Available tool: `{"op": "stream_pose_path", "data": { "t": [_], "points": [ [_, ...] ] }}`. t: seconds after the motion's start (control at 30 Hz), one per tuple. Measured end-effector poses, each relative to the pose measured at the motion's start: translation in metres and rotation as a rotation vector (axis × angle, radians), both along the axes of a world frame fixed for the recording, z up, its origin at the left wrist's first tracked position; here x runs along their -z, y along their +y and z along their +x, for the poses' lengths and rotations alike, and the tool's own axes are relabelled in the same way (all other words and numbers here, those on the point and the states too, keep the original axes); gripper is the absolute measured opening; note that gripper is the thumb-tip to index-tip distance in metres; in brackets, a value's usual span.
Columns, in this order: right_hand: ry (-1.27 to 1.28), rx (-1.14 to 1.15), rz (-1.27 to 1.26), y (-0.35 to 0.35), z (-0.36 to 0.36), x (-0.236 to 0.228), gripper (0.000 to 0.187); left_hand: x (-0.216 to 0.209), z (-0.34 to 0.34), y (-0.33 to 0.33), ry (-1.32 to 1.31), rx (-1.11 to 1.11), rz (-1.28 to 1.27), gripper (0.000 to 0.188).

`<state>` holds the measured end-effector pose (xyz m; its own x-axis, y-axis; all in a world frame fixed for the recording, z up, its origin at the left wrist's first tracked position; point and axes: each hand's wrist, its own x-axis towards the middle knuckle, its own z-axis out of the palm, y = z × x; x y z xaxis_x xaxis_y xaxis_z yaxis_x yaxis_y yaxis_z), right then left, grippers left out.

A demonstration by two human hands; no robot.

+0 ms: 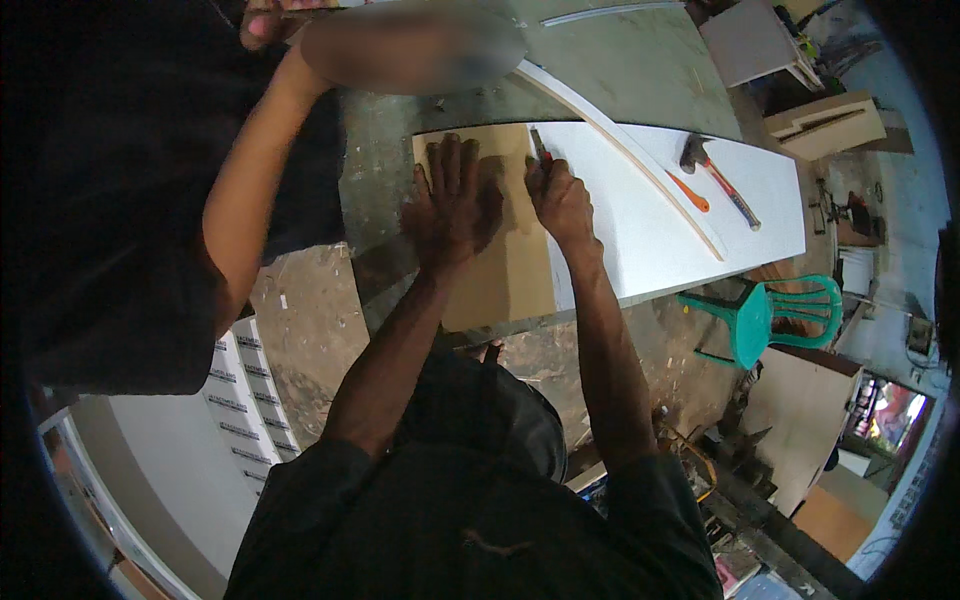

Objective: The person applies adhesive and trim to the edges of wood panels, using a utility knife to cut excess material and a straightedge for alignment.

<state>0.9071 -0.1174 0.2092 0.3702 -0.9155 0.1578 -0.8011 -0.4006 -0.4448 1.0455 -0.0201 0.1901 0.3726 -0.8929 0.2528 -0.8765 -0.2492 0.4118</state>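
Note:
My left hand (455, 200) lies open and flat, fingers spread, on a brown sheet (500, 290) resting over the left part of a white board (640, 265). In my closed right hand (565, 205) is a slim tool with a dark tip and a reddish part, which looks like a utility knife (541, 146). Its tip points away from me at the sheet's right edge, near the far side. A long, thin white strip (620, 137) lies across the white board. To its right rest a hammer (722, 182) and an orange-handled tool (690, 193).
The boards lie on a greenish worktable (640, 70), with another strip (610, 12) at its far edge. A co-worker's arm (245, 200) reaches in at the left. A green plastic chair (752, 325) stands right of the table. Wooden panels (800, 420) lean at the lower right.

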Motion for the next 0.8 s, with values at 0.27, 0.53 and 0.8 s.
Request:
{"op": "stream_pose_path", "data": {
  "t": [0.27, 0.53, 0.8],
  "points": [
    [0.046, -0.024, 0.3, -0.014, 0.014, -0.014, 0.041, 0.011, 0.006, 0.003, -0.013, -0.017, -0.003, 0.077],
    [0.085, -0.136, 0.178, -0.02, 0.006, -0.008, 0.036, 0.003, 0.005, 0.006, -0.036, 0.017, -0.024, 0.079],
    [0.198, -0.136, 0.389, -0.005, -0.005, -0.02, 0.034, 0.004, 0.006, 0.002, -0.123, 0.001, -0.015, 0.073]
  ]
}}
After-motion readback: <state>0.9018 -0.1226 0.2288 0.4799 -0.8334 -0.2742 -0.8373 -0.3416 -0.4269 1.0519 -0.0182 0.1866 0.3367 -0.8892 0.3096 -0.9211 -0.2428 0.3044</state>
